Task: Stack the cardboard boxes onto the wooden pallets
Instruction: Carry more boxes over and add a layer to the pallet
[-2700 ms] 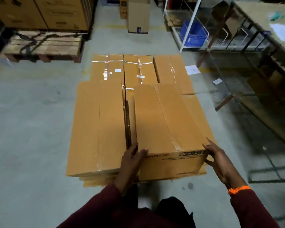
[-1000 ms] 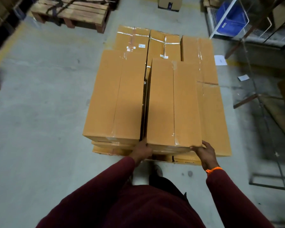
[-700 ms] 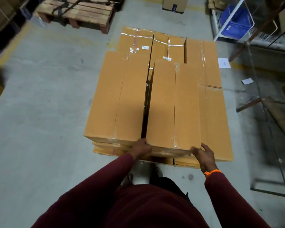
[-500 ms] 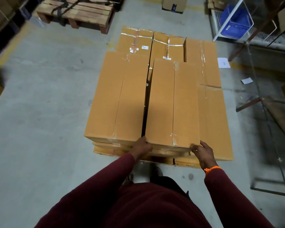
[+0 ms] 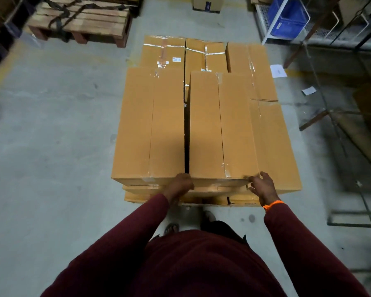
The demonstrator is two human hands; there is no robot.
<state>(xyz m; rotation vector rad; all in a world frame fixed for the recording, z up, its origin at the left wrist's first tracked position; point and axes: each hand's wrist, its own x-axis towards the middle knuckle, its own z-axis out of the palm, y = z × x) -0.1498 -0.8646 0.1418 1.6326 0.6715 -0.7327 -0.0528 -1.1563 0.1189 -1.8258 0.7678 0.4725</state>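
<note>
Cardboard box (image 5: 221, 129), long and taped along its seam, lies flat on the top layer of the stack, right of centre, with its length running from near to far. My left hand (image 5: 180, 185) grips its near left corner, fingers curled in at the mouth of the gap (image 5: 186, 136), a dark narrow slot between this box and the neighbouring box (image 5: 150, 125) on its left. My right hand (image 5: 261, 185) holds the near right corner with bent fingers round the edge, though the fingertips are blurred. The two near edges sit almost in line. The far end of my box stops a little nearer than its neighbour's.

On the right, a lower box (image 5: 274, 146) sticks out past my box's long edge as a bare shelf. Three far boxes (image 5: 206, 54) of that lower layer show beyond the top pair.

Concrete floor (image 5: 51, 136) lies wide and open to the left of the stack. On the right the passage is tighter, with a metal rack (image 5: 341, 129) near the stack's edge and paper sheets (image 5: 277, 70) on the floor. A wooden pallet (image 5: 79, 22) with a strap across it sits far left, well apart, and a blue crate (image 5: 287, 16) rests on a white shelf far right.
</note>
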